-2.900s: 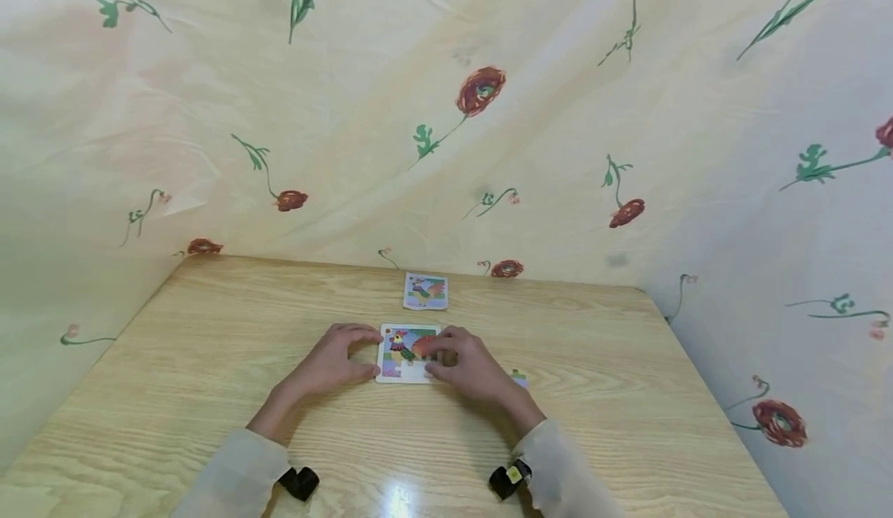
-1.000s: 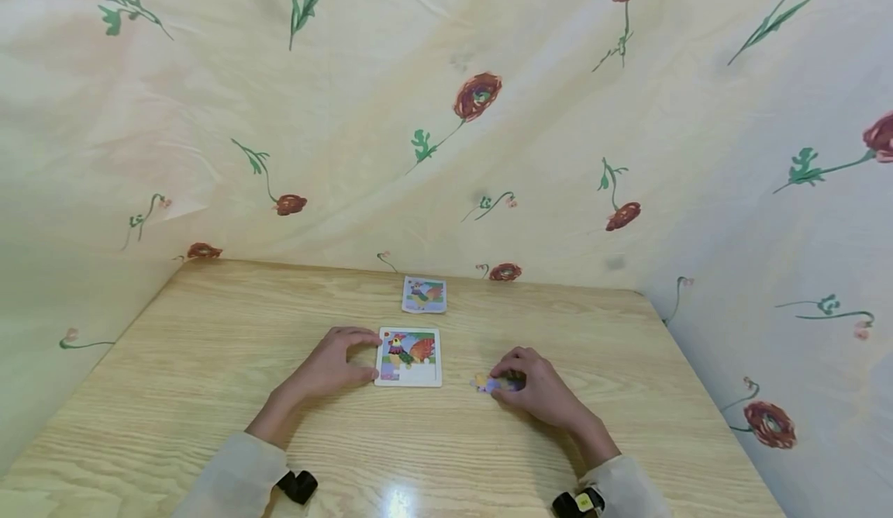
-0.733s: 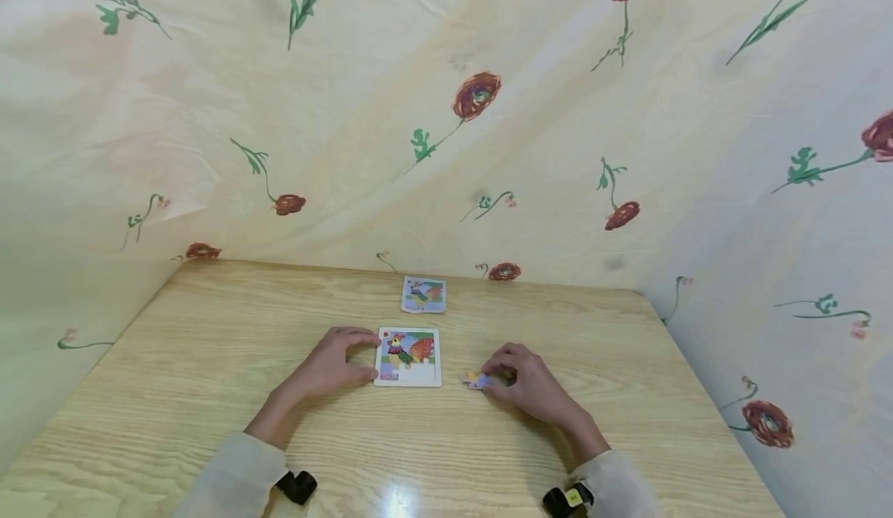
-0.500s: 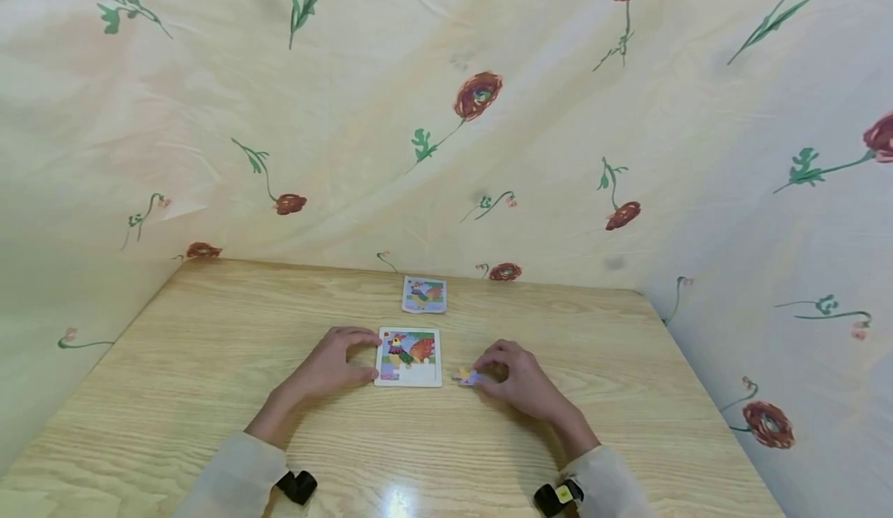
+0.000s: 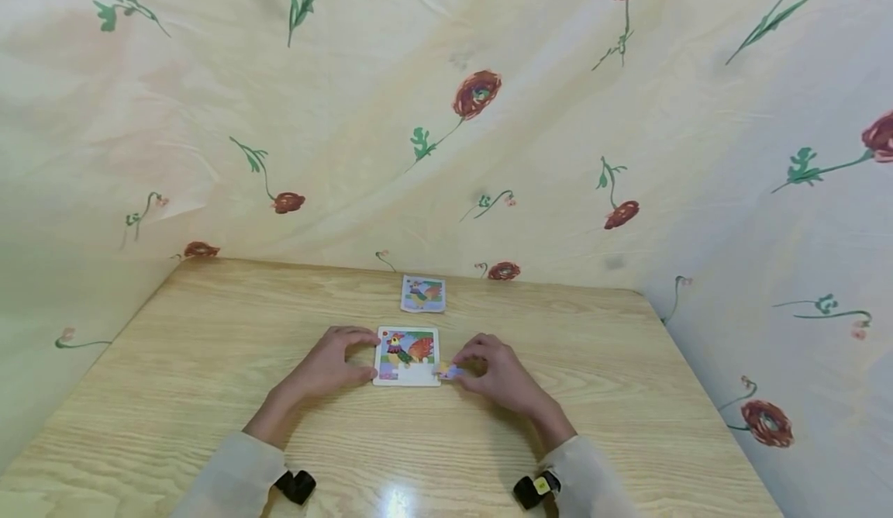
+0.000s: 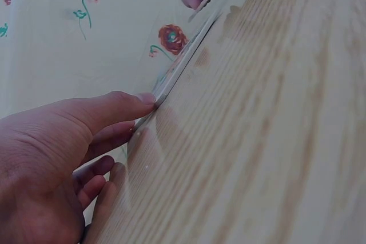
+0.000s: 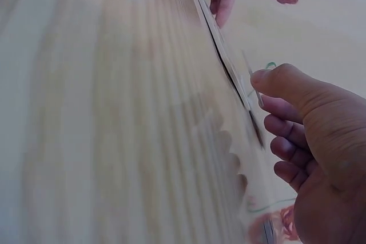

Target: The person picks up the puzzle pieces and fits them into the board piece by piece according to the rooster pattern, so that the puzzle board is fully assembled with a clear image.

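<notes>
A white-framed jigsaw puzzle board [image 5: 408,329] with a rooster picture lies on the table, its bare white section at the lower right. My left hand [image 5: 326,364] holds the board's left edge, thumb at the near corner and index finger farther up. Between thumb and fingers of my right hand [image 5: 501,374] is a purple and yellow puzzle piece [image 5: 446,371], over the board's right edge near that bare section. Edge-on, the piece [image 7: 253,84] looks thin and is tilted, raised above the board in the right wrist view.
A picture card [image 5: 423,294] with the same rooster lies behind the board, near the back of the wooden table [image 5: 279,301]. Flowered cloth [image 5: 349,115] hangs behind and at the sides. A thin dark-edged object [image 7: 269,231] shows low in the right wrist view; its kind is unclear.
The right hand went from the board to the pieces on the right, took hold of one, and carried it left to the board's edge. The left hand stayed in place.
</notes>
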The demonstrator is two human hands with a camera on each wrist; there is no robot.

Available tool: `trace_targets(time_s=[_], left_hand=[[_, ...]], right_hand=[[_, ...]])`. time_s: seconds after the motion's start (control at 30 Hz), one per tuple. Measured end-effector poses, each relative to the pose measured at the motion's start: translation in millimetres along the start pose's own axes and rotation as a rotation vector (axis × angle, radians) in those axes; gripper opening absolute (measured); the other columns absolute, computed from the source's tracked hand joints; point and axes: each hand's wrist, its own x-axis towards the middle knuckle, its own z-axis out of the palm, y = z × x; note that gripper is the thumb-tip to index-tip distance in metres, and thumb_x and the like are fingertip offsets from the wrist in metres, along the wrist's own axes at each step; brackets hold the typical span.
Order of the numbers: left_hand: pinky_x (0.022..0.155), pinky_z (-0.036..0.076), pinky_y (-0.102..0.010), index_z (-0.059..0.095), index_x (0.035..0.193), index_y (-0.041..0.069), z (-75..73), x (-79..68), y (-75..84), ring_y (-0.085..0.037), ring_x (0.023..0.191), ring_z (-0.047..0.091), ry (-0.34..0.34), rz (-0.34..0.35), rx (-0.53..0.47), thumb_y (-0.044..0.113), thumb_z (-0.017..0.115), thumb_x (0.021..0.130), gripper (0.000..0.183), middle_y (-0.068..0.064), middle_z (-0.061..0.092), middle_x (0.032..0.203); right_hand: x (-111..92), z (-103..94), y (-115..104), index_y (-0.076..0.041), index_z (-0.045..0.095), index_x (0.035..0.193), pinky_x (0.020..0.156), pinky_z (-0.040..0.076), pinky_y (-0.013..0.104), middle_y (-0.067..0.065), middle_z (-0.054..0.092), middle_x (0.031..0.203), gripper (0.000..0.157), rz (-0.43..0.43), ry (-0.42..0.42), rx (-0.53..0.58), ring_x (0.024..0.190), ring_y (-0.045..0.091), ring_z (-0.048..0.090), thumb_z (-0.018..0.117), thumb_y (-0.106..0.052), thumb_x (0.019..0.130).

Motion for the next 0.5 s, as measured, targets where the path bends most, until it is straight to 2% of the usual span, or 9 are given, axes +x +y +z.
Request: trace_targets(time_s=[0.23, 0.5], left_hand=[[0.118, 0.035, -0.064, 0.071, 0.130, 0.022, -0.4, 0.5, -0.1, -0.036, 0.144, 0.041, 0.002, 0.011, 0.003, 0.026, 0.084, 0.086, 0.047, -0.005, 0.057, 0.149], [0.118, 0.035, -0.064, 0.071, 0.129, 0.020, -0.2, 0.1, 0.3, -0.038, 0.143, 0.042, 0.006, 0.030, 0.001, 0.024, 0.084, 0.085, 0.046, -0.006, 0.059, 0.148]], right_hand=[[12.1, 12.8, -10.0, -0.019, 0.078, 0.100, 0.091, 0.050, 0.032, -0.006, 0.067, 0.106, 0.013, 0.007, -0.021, 0.018, 0.104, 0.013, 0.057, 0.083, -0.021, 0.088], [20.8, 26.3, -23.2, -0.017, 0.079, 0.100, 0.088, 0.050, 0.030, -0.003, 0.067, 0.107, 0.015, 0.003, -0.044, 0.031, 0.102, 0.014, 0.055, 0.084, -0.022, 0.087]])
